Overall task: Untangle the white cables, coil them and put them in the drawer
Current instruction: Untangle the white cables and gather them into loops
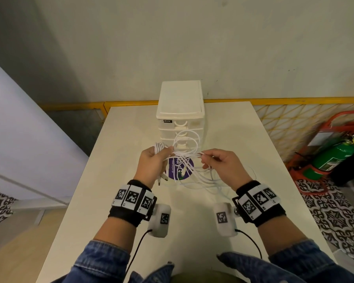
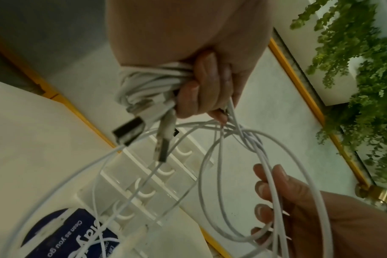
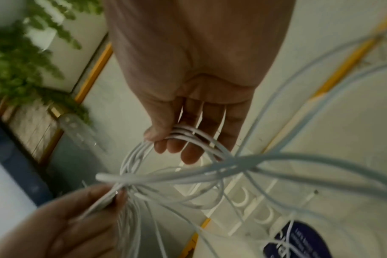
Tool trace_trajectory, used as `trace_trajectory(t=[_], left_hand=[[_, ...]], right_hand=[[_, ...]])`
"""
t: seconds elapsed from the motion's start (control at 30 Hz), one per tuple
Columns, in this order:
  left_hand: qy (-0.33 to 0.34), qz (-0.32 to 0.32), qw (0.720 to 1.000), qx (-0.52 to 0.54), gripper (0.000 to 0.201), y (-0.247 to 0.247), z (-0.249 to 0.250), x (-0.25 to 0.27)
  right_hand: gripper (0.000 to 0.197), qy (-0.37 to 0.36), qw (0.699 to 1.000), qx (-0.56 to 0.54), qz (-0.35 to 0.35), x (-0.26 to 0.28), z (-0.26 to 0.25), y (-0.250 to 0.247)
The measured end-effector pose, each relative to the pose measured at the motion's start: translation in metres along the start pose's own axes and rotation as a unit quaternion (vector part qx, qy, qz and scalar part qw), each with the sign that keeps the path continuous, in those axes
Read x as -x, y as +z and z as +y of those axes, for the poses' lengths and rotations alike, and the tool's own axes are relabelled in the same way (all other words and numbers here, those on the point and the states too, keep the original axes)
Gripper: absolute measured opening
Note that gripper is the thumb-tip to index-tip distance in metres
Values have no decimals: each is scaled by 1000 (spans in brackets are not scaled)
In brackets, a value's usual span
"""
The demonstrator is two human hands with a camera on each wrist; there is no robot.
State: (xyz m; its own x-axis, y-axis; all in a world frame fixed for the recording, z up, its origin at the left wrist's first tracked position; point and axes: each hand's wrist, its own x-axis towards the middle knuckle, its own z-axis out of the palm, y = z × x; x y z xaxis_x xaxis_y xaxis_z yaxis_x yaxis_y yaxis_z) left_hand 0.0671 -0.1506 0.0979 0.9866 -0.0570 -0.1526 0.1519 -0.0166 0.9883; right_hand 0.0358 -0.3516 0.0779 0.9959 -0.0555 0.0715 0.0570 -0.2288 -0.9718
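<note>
- We hold the thin white rubber-sheathed cables (image 1: 185, 152) in the air between both hands, in front of the small translucent white plastic drawer tower (image 1: 180, 111) at the far middle of the white table (image 1: 264, 160). All its drawers look closed.
- Left hand (image 1: 152, 162): fingers curled tight round a gathered bundle of cable turns; metal USB plugs (image 1: 163, 179) hang below the fist.
- Right hand (image 1: 223, 164): thumb and fingers pinch a few loose strands, pulled toward the tower's right side.
- Key relation: the strands run roughly left to right between the hands, and cross in a knot just beside the left fist. Open loops rise from the knot toward the tower; slack trails down onto the table near the tower's foot, over a round dark-blue sticker (image 1: 180, 170).
- Judgement: the left hand is nearer the knot and serves as anchor; the right hand must work strands out along that left-right line.
- Left wrist view shows what the head view hides: the bundle (image 2: 152, 82) wrapped in several turns, two plugs (image 2: 130, 132) poking out, and the right fingers (image 2: 274, 188) threaded through large loops.
- Right wrist view alone shows about four strands (image 3: 188, 134) lying across the right fingers under the thumb. It is blurred near the knot.
- Coiling is partial; stowing is not yet begun.
</note>
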Motion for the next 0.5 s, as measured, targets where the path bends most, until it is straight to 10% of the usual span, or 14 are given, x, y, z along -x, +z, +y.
trace_trajectory(t=[0.23, 0.5], left_hand=[[36, -48, 994, -94, 33, 1, 0, 1], [6, -62, 997, -47, 23, 5, 1, 6]], right_hand=[[28, 49, 992, -115, -1, 5, -14, 5], [17, -106, 994, 1, 36, -1, -13, 12]])
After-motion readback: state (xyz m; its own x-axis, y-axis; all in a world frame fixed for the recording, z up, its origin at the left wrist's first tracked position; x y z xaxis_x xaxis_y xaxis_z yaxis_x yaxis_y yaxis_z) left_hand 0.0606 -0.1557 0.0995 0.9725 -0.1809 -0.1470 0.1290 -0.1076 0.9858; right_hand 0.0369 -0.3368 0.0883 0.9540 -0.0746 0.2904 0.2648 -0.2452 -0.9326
